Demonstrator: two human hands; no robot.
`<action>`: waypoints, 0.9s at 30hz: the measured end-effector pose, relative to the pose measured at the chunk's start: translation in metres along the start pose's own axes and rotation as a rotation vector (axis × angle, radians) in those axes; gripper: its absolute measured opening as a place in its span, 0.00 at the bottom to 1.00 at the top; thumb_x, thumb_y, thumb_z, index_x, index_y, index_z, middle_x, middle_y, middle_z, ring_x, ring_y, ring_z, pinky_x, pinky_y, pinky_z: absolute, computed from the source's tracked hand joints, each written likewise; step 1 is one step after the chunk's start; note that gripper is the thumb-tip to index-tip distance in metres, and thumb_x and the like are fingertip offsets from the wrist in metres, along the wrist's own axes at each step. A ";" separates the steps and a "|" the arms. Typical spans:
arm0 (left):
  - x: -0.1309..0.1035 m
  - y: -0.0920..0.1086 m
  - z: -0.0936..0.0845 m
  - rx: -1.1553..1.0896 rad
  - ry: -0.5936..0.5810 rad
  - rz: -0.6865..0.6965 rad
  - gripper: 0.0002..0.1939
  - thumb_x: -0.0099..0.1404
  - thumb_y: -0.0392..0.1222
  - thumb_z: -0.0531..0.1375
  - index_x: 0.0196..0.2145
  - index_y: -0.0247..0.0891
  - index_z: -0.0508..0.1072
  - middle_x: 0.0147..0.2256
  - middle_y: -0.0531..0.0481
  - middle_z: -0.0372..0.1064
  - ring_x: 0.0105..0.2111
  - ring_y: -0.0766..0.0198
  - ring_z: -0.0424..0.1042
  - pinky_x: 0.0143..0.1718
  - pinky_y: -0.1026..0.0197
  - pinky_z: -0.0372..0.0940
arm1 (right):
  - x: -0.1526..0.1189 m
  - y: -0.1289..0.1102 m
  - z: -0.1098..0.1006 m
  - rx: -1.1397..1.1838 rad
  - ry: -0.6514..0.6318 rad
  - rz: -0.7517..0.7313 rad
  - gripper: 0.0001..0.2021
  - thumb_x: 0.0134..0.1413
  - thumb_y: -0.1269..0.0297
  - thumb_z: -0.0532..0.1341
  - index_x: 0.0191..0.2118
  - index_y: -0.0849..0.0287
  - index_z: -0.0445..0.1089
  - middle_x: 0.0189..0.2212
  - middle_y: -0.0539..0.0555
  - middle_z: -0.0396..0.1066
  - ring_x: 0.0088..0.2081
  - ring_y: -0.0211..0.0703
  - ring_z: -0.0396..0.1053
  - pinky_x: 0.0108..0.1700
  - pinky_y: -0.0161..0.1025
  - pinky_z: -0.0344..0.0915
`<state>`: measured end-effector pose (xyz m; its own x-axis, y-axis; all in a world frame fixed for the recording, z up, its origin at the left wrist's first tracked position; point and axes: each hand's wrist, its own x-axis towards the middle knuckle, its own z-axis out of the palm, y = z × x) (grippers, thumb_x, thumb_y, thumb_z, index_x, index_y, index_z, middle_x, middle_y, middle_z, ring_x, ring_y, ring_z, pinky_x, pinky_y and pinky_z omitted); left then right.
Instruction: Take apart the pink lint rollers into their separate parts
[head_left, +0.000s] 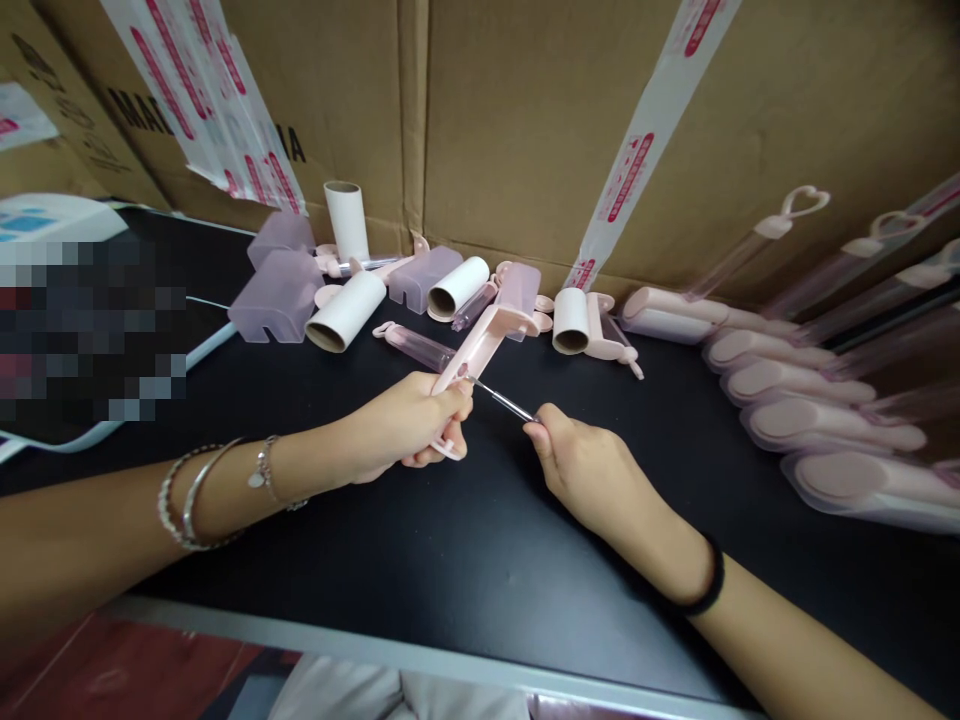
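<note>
My left hand point(427, 425) is closed around a pink plastic part point(480, 350) above the middle of the black table. That part slants up and away to the right. My right hand point(581, 460) grips a thin metal rod point(506, 400), whose far end meets the pink part beside my left fingers; its tip is too small to make out. Just behind my left hand lies a clear purple tube with a pink loop end point(412, 345). White cardboard rolls point(352, 310) and purple translucent covers point(289, 295) lie behind the hands.
Several pink and purple pieces with heart-shaped loops point(810, 415) line the right side. A large cardboard box point(525, 120) stands along the back. At the left is a white-edged device point(67, 215), partly pixelated. The table's grey edge point(390, 655) runs along the front.
</note>
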<state>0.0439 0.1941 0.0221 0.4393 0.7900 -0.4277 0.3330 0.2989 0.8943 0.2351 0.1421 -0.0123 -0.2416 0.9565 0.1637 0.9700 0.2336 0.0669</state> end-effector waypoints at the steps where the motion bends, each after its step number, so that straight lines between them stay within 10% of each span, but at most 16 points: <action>1: -0.001 0.000 0.000 0.038 0.000 0.005 0.17 0.69 0.48 0.46 0.26 0.36 0.60 0.15 0.54 0.61 0.11 0.76 0.50 0.09 0.74 0.44 | 0.000 0.000 0.000 0.002 0.012 0.005 0.22 0.65 0.57 0.33 0.31 0.58 0.59 0.21 0.52 0.67 0.20 0.41 0.68 0.20 0.34 0.45; 27: 0.002 -0.005 -0.001 0.022 0.018 0.048 0.15 0.69 0.47 0.47 0.27 0.36 0.61 0.14 0.53 0.62 0.10 0.75 0.50 0.10 0.74 0.44 | -0.003 0.002 -0.003 -0.100 0.161 -0.023 0.25 0.65 0.55 0.34 0.28 0.59 0.60 0.18 0.51 0.67 0.15 0.35 0.62 0.19 0.33 0.37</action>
<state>0.0421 0.1947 0.0173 0.4401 0.8128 -0.3818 0.3305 0.2487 0.9105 0.2380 0.1393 -0.0095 -0.2725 0.9088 0.3160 0.9587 0.2289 0.1686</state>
